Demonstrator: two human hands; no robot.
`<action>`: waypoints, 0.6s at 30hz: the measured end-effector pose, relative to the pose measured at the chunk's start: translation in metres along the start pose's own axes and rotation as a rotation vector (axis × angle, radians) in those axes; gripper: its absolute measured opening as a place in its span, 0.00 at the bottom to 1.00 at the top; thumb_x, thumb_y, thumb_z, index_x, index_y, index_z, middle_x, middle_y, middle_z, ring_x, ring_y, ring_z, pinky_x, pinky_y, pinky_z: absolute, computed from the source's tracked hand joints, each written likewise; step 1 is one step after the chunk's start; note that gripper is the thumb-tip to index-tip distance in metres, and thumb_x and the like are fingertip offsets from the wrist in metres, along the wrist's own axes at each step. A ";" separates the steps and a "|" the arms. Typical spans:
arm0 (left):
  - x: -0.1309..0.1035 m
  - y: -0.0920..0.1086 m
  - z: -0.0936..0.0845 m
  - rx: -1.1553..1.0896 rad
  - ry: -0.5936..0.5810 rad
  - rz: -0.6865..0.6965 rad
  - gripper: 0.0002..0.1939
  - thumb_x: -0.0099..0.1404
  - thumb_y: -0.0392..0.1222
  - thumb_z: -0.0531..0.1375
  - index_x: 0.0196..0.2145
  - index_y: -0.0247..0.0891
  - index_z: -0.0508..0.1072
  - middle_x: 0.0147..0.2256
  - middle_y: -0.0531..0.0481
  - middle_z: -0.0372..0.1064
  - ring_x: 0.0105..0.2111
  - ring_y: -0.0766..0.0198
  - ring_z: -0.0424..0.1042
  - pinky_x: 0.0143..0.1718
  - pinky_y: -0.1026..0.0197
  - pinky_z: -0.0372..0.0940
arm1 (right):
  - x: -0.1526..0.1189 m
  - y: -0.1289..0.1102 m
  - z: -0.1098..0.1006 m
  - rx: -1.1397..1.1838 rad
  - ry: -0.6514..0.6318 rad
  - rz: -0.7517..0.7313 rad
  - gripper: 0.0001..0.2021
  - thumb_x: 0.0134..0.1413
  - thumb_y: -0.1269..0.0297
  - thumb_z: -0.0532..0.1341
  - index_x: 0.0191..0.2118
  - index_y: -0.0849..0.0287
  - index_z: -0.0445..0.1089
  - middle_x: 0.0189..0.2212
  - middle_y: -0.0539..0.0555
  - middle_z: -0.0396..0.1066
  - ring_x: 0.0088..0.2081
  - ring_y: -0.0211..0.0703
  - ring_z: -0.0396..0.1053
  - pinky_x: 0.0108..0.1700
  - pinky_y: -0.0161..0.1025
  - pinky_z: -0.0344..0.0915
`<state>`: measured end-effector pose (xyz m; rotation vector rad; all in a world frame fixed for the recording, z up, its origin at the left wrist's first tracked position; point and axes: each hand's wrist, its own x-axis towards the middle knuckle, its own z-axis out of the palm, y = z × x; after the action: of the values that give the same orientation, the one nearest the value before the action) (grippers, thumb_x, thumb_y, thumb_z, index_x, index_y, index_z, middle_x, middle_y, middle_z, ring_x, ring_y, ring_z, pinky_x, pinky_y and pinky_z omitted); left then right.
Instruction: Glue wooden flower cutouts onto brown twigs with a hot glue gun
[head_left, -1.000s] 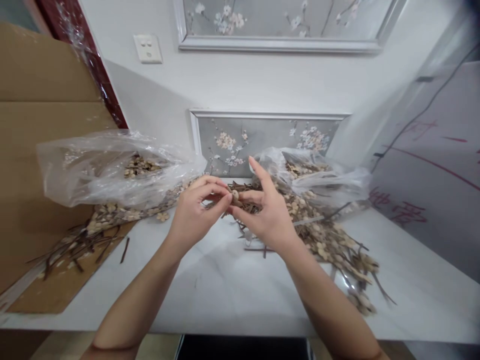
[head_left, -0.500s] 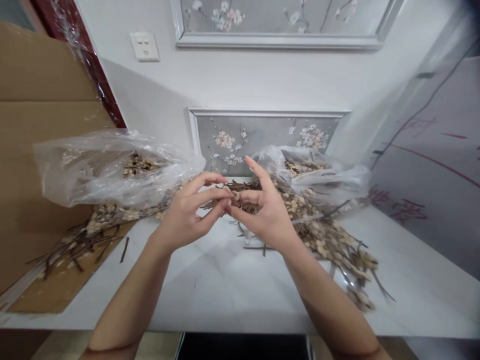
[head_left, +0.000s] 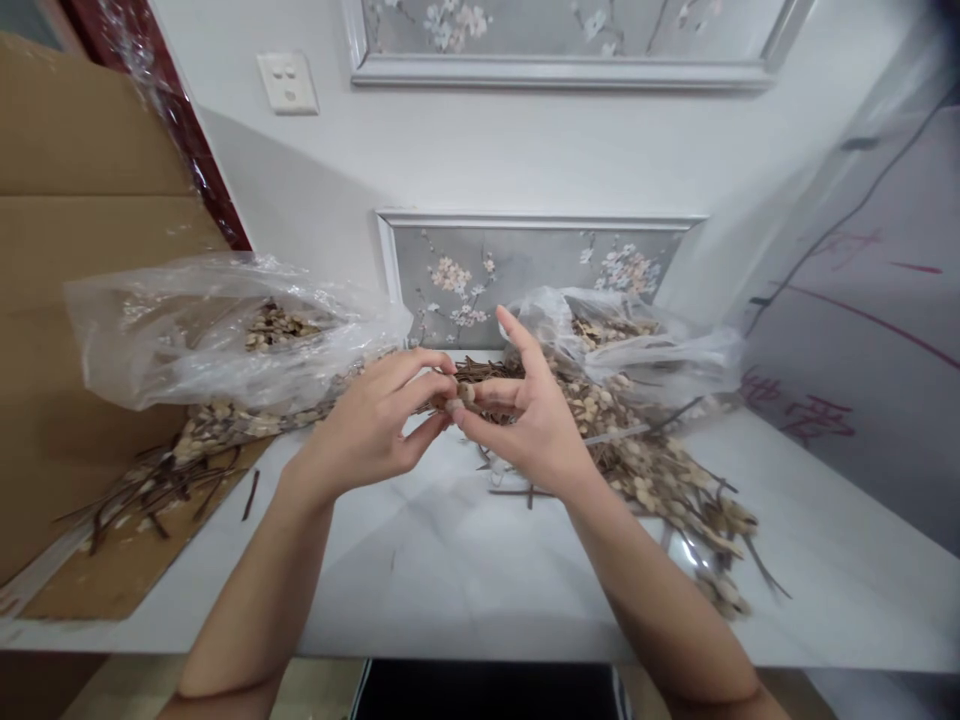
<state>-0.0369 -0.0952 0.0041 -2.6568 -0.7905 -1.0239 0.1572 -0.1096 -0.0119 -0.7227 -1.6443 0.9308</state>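
Over the middle of the table, my left hand [head_left: 373, 420] and my right hand [head_left: 529, 415] meet at the fingertips. Pinched between them are small round tan pieces [head_left: 463, 395] that look like dried mushroom caps; fingers partly cover them. The thumb and fingers of my left hand close on the pieces from the left. On the right, my thumb and middle fingers grip them, while the index finger points up and away. Just behind the hands lies a bundle of thin brown stalks [head_left: 480, 370].
A clear plastic bag [head_left: 172, 320] with tan pieces stands at left, another bag [head_left: 660, 350] at right. Loose caps and stalks [head_left: 645, 460] spread on the right; dark stalks [head_left: 180, 490] lie on flat cardboard [head_left: 97, 580]. A panelled wall [head_left: 292, 180] rises behind the white table [head_left: 465, 600].
My left wrist has shifted slightly left and its fingers have turned a little around the small pieces. My right hand has hardly moved; both hands still meet at the same spot.
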 end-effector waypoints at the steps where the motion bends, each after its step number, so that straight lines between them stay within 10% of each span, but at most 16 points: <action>1: 0.000 -0.001 0.001 -0.007 0.015 -0.005 0.06 0.66 0.35 0.58 0.41 0.40 0.69 0.47 0.43 0.69 0.46 0.57 0.71 0.48 0.53 0.66 | 0.000 0.000 0.000 0.004 0.003 0.005 0.48 0.52 0.67 0.65 0.70 0.48 0.33 0.30 0.48 0.75 0.32 0.41 0.73 0.37 0.42 0.73; 18: 0.004 0.001 0.009 -0.228 -0.001 -0.043 0.07 0.66 0.32 0.58 0.42 0.40 0.67 0.47 0.44 0.65 0.49 0.59 0.69 0.49 0.57 0.66 | -0.001 -0.002 -0.003 0.017 0.010 -0.020 0.49 0.51 0.69 0.65 0.71 0.49 0.32 0.27 0.45 0.73 0.29 0.37 0.70 0.37 0.39 0.70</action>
<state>-0.0290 -0.0911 -0.0005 -2.8402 -0.7773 -1.1890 0.1608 -0.1104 -0.0105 -0.6967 -1.6307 0.9242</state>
